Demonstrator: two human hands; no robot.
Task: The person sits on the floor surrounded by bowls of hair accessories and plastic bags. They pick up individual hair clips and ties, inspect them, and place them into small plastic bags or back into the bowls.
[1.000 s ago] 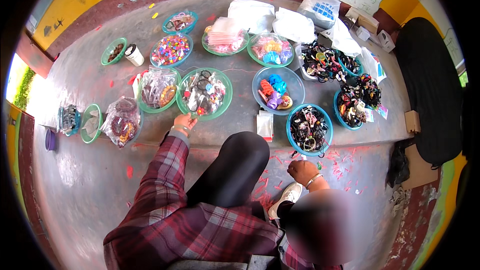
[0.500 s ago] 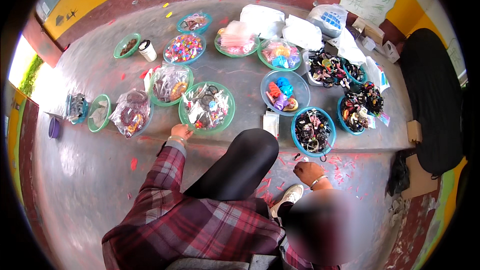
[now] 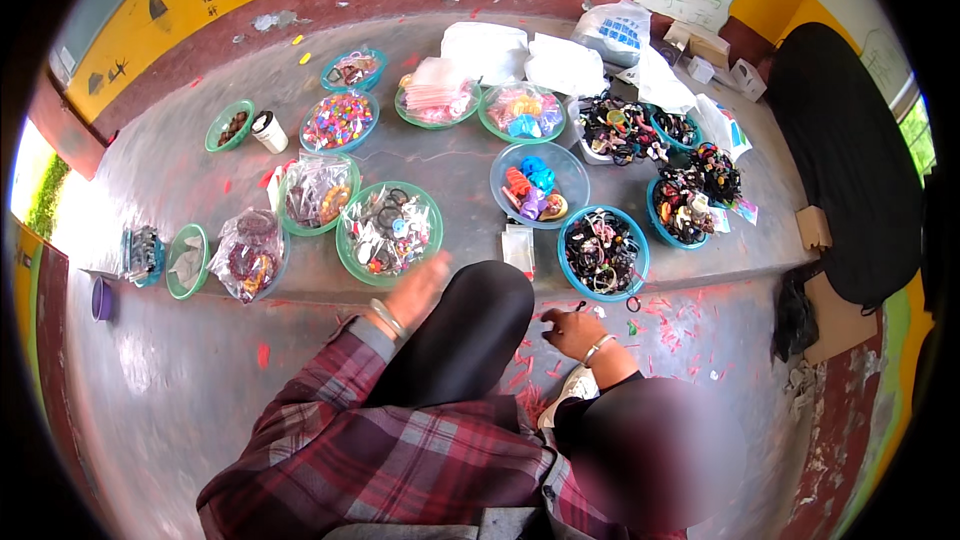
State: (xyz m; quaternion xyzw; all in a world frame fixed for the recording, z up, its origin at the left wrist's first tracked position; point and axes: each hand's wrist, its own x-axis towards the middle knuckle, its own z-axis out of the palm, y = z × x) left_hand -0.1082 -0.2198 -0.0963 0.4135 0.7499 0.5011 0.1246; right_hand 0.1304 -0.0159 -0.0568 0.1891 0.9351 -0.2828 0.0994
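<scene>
Left hand (image 3: 415,292): located at the centre of the frame, just below the lower right of a green bowl (image 3: 435,224) and beside the dark-clad knee (image 3: 465,325). Fingers extend toward the upper right. The hand is blurred; whether the grip is spread or pressed together cannot be told, and contact with the bowl cannot be confirmed.

Right hand (image 3: 577,334): located right of centre, lower half, below a blue bowl (image 3: 645,252) and apart from it. The fingers are bent and point left; their undersides are hidden, so I cannot tell whether the grip pinches anything. A pale bangle (image 3: 599,346) circles this wrist.

Green bowl: left of centre, upright on the grey raised surface (image 3: 455,168), filled with mixed trinkets (image 3: 388,230), largely white, black and red.

Blue bowl: right of centre, near the edge of the surface, filled with mostly black hair bands (image 3: 602,248). A small black ring (image 3: 633,304) lies just below its lower right.

Between these two bowls, slightly higher in the frame, stands a translucent bluish bowl (image 3: 577,183) containing orange, blue and purple items. A white-and-red packet (image 3: 518,250) lies just below it.

Upper left: a white cup (image 3: 270,136) with dark lid, beside multicoloured beads (image 3: 340,118) in a bowl. Lower right: red scraps (image 3: 677,331) scattered on the floor.
</scene>
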